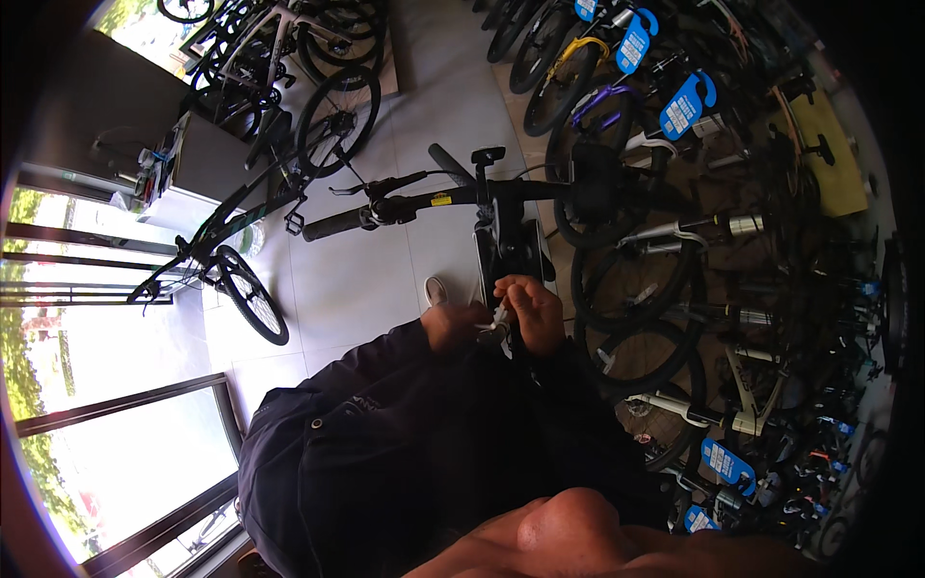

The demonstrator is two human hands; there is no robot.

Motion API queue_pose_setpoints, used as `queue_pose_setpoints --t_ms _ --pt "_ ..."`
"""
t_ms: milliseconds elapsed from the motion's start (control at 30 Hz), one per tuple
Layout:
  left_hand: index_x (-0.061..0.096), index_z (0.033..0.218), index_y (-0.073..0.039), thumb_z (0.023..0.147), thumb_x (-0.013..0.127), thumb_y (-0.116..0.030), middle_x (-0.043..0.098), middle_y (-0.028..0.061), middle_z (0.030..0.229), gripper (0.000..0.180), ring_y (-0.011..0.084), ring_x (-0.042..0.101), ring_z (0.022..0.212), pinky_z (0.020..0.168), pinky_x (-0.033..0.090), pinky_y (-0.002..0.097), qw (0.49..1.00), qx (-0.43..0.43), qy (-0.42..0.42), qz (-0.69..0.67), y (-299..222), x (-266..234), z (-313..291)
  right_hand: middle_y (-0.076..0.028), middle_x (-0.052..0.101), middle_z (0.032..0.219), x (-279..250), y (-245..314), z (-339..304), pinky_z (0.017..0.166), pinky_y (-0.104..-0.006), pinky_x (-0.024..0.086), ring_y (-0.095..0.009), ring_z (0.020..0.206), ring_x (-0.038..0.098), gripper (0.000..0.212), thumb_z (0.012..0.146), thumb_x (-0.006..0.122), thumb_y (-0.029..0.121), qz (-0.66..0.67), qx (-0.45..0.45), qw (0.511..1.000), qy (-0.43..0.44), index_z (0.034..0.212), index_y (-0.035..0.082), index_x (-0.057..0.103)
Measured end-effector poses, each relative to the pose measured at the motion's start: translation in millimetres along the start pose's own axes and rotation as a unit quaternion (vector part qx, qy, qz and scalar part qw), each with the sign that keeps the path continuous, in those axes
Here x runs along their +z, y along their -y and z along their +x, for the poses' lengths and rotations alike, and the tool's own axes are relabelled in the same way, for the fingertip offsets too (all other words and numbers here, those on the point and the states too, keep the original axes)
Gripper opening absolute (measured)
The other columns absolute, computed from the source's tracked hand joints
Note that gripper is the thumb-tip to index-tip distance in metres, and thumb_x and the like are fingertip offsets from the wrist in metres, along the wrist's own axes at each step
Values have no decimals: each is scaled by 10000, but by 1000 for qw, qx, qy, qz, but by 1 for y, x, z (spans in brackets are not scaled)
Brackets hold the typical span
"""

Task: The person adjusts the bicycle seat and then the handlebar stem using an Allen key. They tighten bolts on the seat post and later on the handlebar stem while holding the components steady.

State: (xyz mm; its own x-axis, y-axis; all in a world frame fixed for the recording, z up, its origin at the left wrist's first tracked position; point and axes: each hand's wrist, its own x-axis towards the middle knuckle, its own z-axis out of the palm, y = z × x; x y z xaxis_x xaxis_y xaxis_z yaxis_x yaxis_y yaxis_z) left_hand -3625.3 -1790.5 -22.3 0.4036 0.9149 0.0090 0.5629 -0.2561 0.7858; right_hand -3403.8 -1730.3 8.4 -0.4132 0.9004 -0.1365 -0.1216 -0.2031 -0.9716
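Note:
In front of me stands a bicycle with a black handlebar [448, 197], seen from above. A black grip [335, 224] forms its left end, with a brake lever beside it. Below the bar, close to my body, my right hand [535, 313] is closed, fingers curled and thumb side toward the left. A small pale piece [498, 325] shows at its fingertips; its kind cannot be made out. My left hand [455, 326] is just left of that piece, smeared and partly dark, its fingers unclear. Both hands are near the bike's black frame [509, 249].
Another black bicycle [241, 222] leans at the left, near a white-sided counter [198, 178]. Rows of bikes with blue hang tags [682, 108] line the right side. More bikes stand at the far left. A glass door [145, 472] is at the lower left. Pale tiles [356, 260] cover the floor.

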Motion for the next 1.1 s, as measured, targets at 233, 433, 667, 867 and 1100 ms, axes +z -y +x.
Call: queue_pose_setpoints --t_ms 233,433,667,867,1100 --pt "735 1129 -107 848 725 -20 734 114 1071 294 293 744 953 809 602 405 988 141 35 58 -14 -9 14 -46 717 952 11 11 -6 687 -244 502 -79 751 616 268 1102 588 264 -59 -14 998 -18 1119 22 703" --pt "719 1097 -19 893 713 -97 698 223 1202 218 330 709 1048 840 595 426 986 14 -168 -8 5 -54 -30 -60 689 809 -38 48 7 528 -246 443 -77 606 573 328 1111 543 260 -4 -75 981 -181 956 -1 667" --pt "691 1047 35 1116 453 -104 741 116 1030 284 245 702 955 881 544 363 881 -23 -469 60 26 -167 -64 -48 656 748 -57 34 40 520 -255 449 -72 577 555 383 1114 521 319 -93 103 990 29 930 13 660" --pt "721 1150 -36 1092 506 -97 743 115 1132 232 277 700 1056 899 550 360 833 -86 -455 301 41 -201 -44 -23 629 739 -57 30 50 507 -239 415 -52 566 506 371 1124 504 342 -79 117 989 44 928 62 648" --pt "723 1139 -77 1059 559 -132 737 101 1052 190 318 685 986 852 541 409 848 -119 -402 324 90 -186 -24 -26 629 736 -59 42 54 499 -246 416 -59 553 504 371 1100 523 347 -101 149 981 71 911 56 654"
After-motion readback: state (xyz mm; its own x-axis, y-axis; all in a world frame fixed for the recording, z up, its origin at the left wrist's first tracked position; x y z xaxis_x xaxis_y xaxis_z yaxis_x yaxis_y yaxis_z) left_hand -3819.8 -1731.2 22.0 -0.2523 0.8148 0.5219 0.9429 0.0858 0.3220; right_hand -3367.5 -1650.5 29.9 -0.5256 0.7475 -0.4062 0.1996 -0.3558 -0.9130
